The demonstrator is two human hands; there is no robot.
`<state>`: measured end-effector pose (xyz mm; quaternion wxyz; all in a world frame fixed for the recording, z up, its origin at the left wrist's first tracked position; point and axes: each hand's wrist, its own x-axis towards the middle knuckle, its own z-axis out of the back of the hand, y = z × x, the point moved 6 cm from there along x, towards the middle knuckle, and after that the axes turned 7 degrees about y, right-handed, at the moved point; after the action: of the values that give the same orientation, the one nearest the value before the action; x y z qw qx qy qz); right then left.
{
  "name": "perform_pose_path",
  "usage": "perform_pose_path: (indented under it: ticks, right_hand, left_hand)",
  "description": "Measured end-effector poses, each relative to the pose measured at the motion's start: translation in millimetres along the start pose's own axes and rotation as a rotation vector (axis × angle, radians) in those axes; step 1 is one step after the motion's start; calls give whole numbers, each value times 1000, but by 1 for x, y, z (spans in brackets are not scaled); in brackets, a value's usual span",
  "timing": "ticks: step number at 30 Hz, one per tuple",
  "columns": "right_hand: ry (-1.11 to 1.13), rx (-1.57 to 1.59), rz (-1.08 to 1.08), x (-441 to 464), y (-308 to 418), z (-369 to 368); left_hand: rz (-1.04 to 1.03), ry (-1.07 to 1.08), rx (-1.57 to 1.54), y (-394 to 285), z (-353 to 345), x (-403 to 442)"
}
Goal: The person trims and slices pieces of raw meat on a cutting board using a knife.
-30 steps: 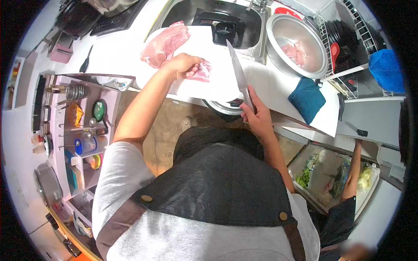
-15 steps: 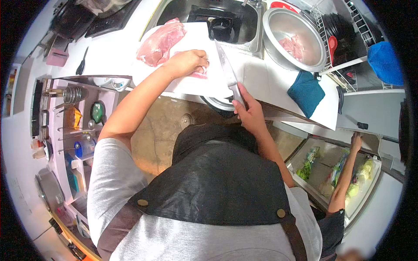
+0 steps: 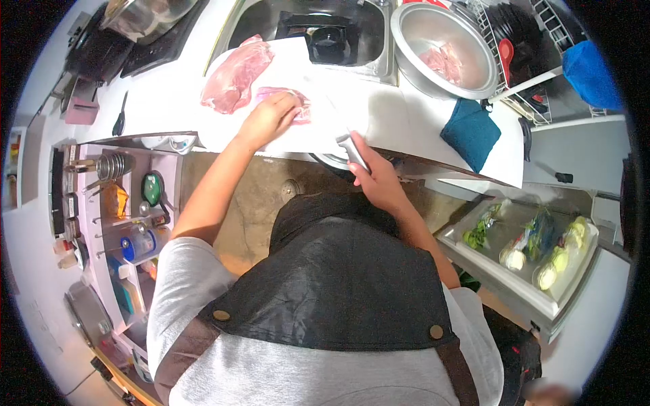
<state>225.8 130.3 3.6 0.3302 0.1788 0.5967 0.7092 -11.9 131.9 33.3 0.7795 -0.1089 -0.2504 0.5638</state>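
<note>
On a white cutting board (image 3: 291,51) lies a large slab of raw pink meat (image 3: 235,76). To its right, my left hand (image 3: 271,120) presses curled fingers onto a smaller piece of meat (image 3: 305,114), partly hiding it. My right hand (image 3: 378,179) grips a knife (image 3: 351,147) by its grey handle at the front edge of the counter. The blade points away from me toward the board, smeared and washed out by glare; whether it touches the board I cannot tell.
A steel bowl (image 3: 443,51) with meat pieces stands beside the sink (image 3: 250,27). A teal cloth (image 3: 472,135) hangs over the counter edge. At right, an open drawer (image 3: 467,254) holds bagged vegetables; a person in dark clothing (image 3: 521,352) is below it.
The knife has moved nearer to me and its handle has turned. My left hand still holds the small piece. The other person's arm has left the drawer. The view has shifted slightly.
</note>
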Motion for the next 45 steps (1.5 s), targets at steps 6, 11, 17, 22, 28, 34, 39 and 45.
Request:
perform_pose_path:
  ticks: [6, 11, 17, 22, 28, 34, 39, 45]
  right_hand:
    - [63, -155, 75, 23, 11, -22]
    - [-19, -149, 150, 37, 12, -30]
    - [-115, -291, 241, 37, 27, -34]
    - [-170, -257, 235, 37, 26, -43]
    - [-177, -214, 207, 34, 30, -58]
    - [-254, -239, 273, 30, 30, -75]
    - [-264, -269, 196, 24, 25, -83]
    - [-139, -286, 68, -9, 33, -67]
  left_hand:
    - [203, -133, -154, 7, -1, -10]
    - [146, -126, -190, 10, -7, -2]
    - [125, -79, -225, 15, -10, 2]
    - [70, -30, -215, 15, -7, 5]
    - [26, -2, -213, 29, -6, 2]
    - [7, -17, -255, 38, -5, -2]
    - [32, -64, -250, 45, -6, -3]
    - [113, -178, -377, 55, 3, -14]
